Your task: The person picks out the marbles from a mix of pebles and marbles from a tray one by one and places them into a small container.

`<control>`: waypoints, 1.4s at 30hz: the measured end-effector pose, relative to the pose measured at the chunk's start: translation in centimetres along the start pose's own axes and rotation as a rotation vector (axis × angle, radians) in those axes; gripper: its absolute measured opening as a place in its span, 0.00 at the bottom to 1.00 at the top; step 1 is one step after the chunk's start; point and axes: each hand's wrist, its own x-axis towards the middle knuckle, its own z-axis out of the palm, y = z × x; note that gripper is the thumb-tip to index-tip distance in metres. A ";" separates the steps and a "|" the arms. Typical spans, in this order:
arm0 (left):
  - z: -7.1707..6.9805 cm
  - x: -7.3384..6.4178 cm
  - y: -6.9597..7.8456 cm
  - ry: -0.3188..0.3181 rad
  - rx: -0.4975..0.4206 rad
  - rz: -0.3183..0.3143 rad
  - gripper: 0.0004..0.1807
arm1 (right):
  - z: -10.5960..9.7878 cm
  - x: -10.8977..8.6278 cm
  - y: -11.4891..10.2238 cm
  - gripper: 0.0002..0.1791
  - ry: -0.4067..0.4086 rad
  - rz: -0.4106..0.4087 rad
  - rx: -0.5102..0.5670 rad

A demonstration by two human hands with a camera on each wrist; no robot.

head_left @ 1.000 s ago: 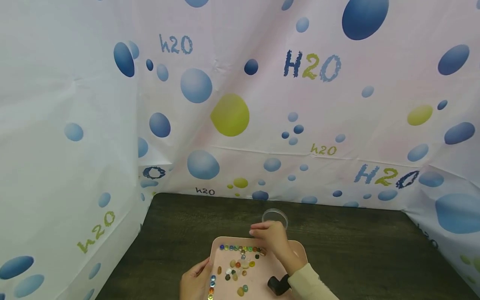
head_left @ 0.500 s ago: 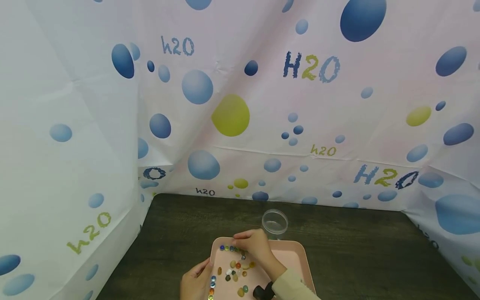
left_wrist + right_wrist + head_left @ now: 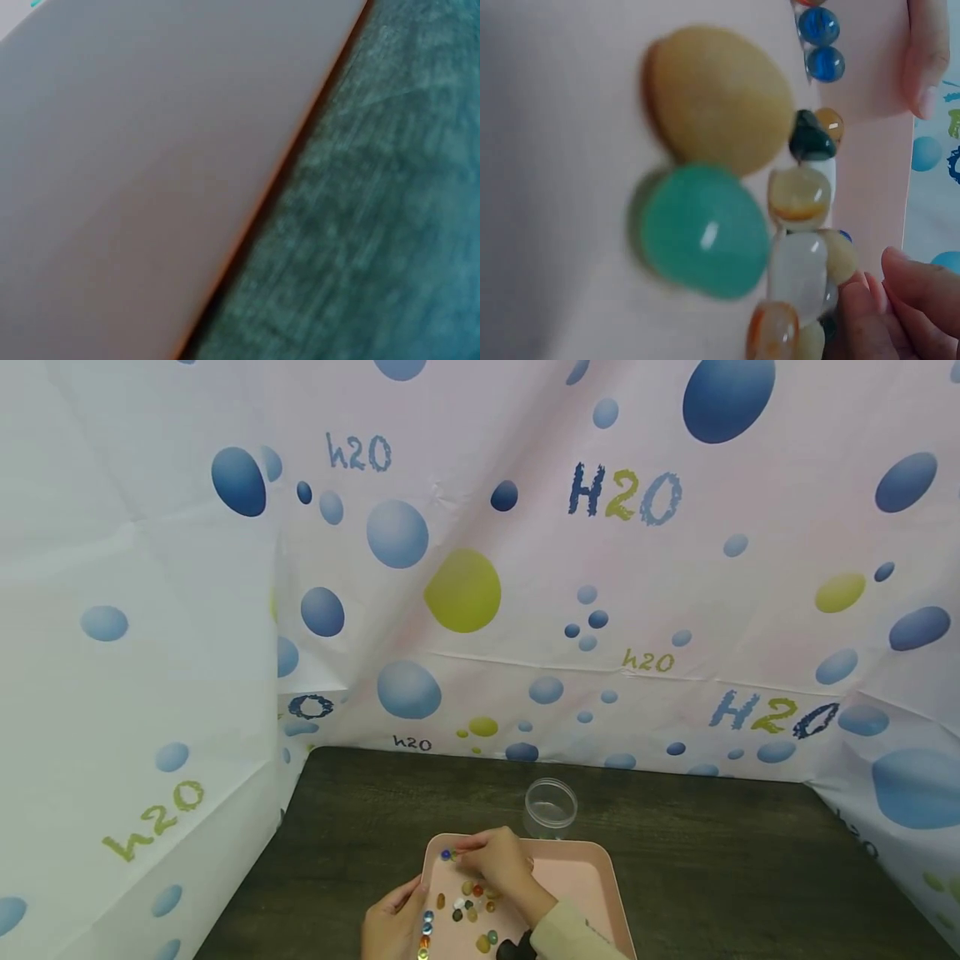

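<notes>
The left hand [image 3: 392, 920] grips a pink rectangular tray [image 3: 573, 868] by its left edge; the right hand [image 3: 495, 862], grasp unclear, is near the far-left corner's blue marble [image 3: 446, 855].

Tabletop booth setup, prob. staged; can't tell home vs. lab. Creased white sheet [image 3: 525, 560] w/ blue & green dots [image 3: 397, 533] + H2O lettering [image 3: 621, 493] screens back & both sides; dark wood-look table [image 3: 712, 860] in front.
</notes>
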 end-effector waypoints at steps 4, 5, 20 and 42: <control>0.0 0.0 0.0 -0.005 -0.001 -0.005 0.23 | 0.4 0.0 -0.1 0.09 -0.029 -0.039 0.051; 0.0 0.0 -0.1 -0.007 0.000 -0.005 0.23 | 0.5 -0.1 -0.1 0.09 -0.038 -0.043 0.059; 0.1 0.1 -0.5 -0.021 -0.022 -0.001 0.24 | 2.2 0.2 0.1 0.08 -0.029 -0.102 0.033; 0.1 0.1 -1.0 -0.025 -0.007 0.037 0.22 | 3.5 0.2 0.4 0.05 -0.026 -0.208 -0.056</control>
